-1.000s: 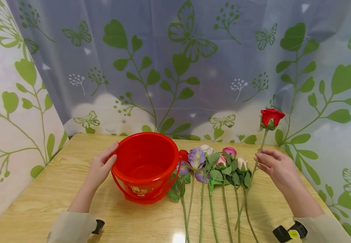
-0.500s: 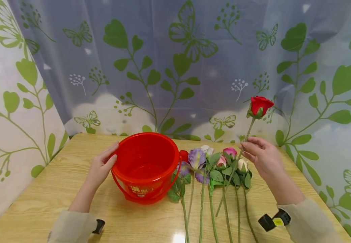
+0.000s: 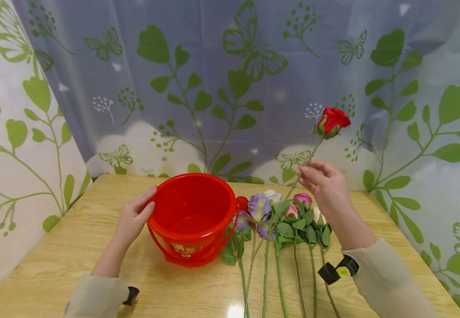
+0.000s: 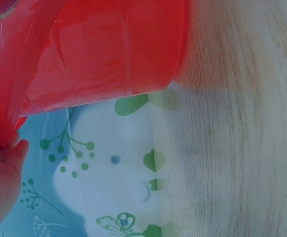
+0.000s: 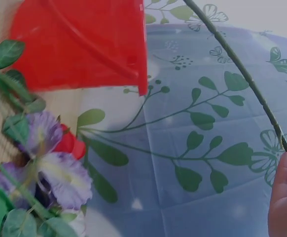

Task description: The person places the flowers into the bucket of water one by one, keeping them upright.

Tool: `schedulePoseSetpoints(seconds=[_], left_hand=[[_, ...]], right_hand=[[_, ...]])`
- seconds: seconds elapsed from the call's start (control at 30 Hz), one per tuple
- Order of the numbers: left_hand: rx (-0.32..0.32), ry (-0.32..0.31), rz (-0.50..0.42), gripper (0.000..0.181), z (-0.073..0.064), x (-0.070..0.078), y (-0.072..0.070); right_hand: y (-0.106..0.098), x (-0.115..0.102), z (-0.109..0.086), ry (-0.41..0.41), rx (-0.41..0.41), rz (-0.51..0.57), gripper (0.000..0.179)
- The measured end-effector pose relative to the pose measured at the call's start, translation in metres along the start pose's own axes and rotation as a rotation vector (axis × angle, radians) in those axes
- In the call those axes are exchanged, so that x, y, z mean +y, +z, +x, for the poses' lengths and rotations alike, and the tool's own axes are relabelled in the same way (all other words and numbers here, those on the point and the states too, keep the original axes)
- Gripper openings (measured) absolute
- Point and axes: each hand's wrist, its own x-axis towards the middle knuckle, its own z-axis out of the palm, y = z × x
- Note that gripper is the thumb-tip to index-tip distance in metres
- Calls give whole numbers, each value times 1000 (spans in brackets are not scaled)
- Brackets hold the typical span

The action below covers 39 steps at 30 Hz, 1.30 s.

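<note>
My left hand (image 3: 132, 221) rests against the left side of the rim of a red plastic bucket (image 3: 186, 243), thumb and fingertips right at the edge. The bucket stands upright on the table with its handle hanging down. To the right, my right hand (image 3: 327, 187) pinches the stem of a red artificial rose (image 3: 333, 123), bloom up and tilted right. Its stem (image 5: 247, 74) slants down to the left over the other flowers. In the right wrist view, only the stem shows and the bloom is out of frame.
Several artificial flowers lie right of the bucket: a purple iris (image 3: 259, 207), another red rose (image 3: 242, 203), a magenta one (image 3: 303, 199), pink and white ones. Their stems point to the table's front edge. A patterned curtain (image 3: 198, 132) hangs behind the wooden table (image 3: 55, 247).
My right hand has moved left and upward with the rose, whose stem has tilted further and swung over the lying flowers. The left hand and the bucket have stayed in place.
</note>
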Motion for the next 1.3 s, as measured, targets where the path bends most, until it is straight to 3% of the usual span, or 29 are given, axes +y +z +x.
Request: schedulePoseSetpoints(seconds=[0.17, 0.37, 0.67, 0.8, 1.0, 1.23, 1.3], left_hand=[[5, 1, 8, 32, 0, 13, 0], [9, 2, 10, 31, -1, 31, 1], [-1, -13, 19, 31, 0, 35, -1], [2, -15, 29, 31, 1, 36, 0], [6, 5, 59, 31, 1, 34, 0], [1, 6, 49, 33, 1, 0, -1], [-1, 11, 44, 33, 0, -2, -2]], right_hand=[[11, -2, 8, -13, 27, 68, 26], [23, -4, 15, -27, 55, 61, 30], [40, -4, 27, -91, 146, 187, 29], [46, 2, 32, -125, 155, 165, 24], [55, 15, 37, -132, 166, 43, 15], [66, 34, 37, -99, 131, -89, 11], [69, 39, 36, -97, 103, -127, 12]])
